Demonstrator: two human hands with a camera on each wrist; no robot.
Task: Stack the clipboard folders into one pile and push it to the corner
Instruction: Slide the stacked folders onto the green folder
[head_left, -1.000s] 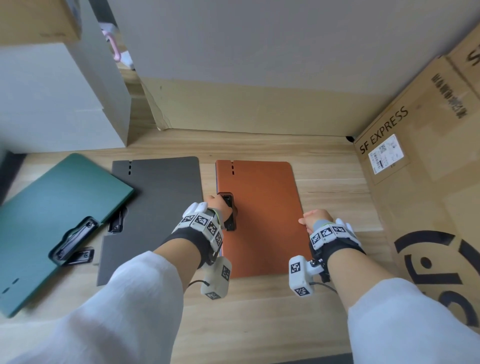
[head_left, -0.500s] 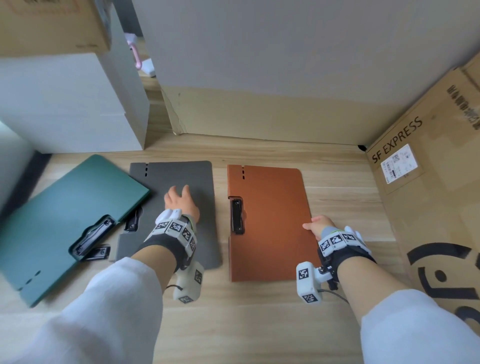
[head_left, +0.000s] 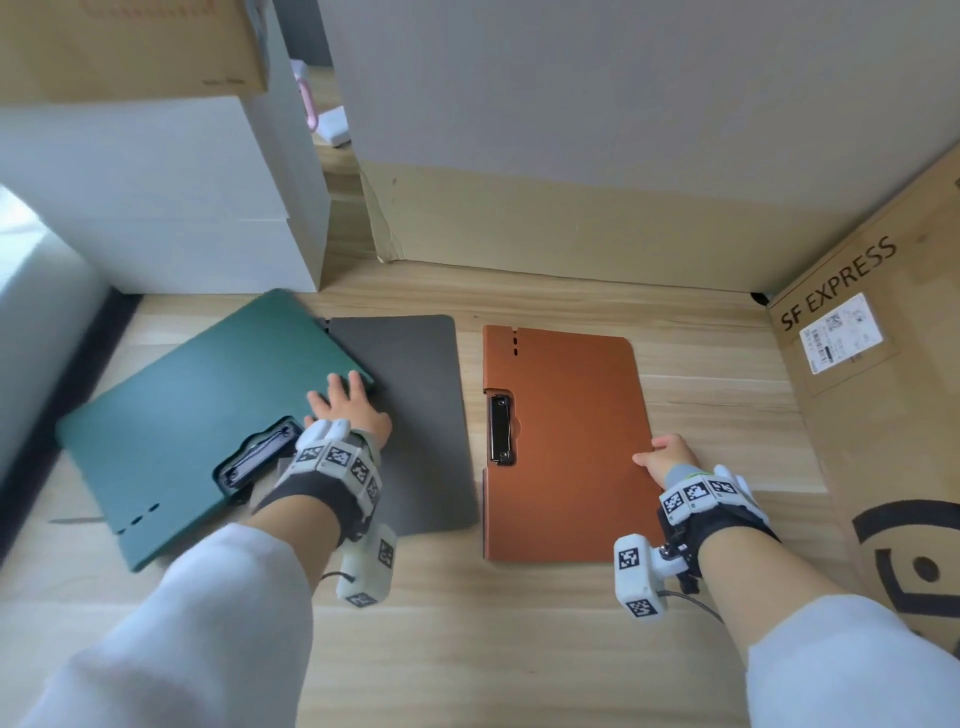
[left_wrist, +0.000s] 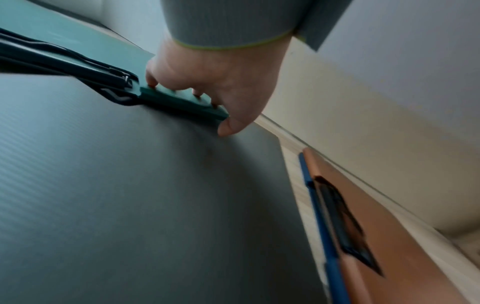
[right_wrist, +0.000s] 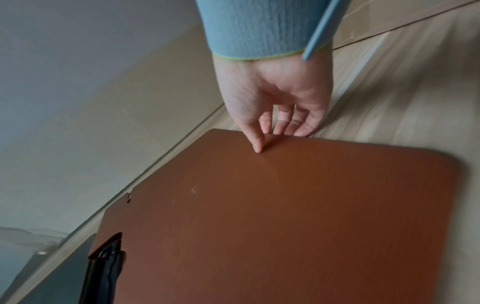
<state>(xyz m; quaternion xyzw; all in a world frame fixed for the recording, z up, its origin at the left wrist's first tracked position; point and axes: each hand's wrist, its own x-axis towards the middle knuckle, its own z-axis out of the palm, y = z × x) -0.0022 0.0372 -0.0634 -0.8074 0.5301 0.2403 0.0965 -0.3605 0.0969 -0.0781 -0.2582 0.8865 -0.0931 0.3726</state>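
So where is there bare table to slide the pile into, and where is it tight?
Bare wood lies between the orange folder and the SF Express box, up to the back corner, and along the near edge by the sleeves. Left is crowded: the green folder, under the left hand, overlaps the grey folder below the white boxes.

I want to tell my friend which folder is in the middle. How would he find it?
Start at the SF Express box on the right and go left past the orange folder. Next is the grey folder, flat on the wooden table. It alone has the green folder overlapping it.
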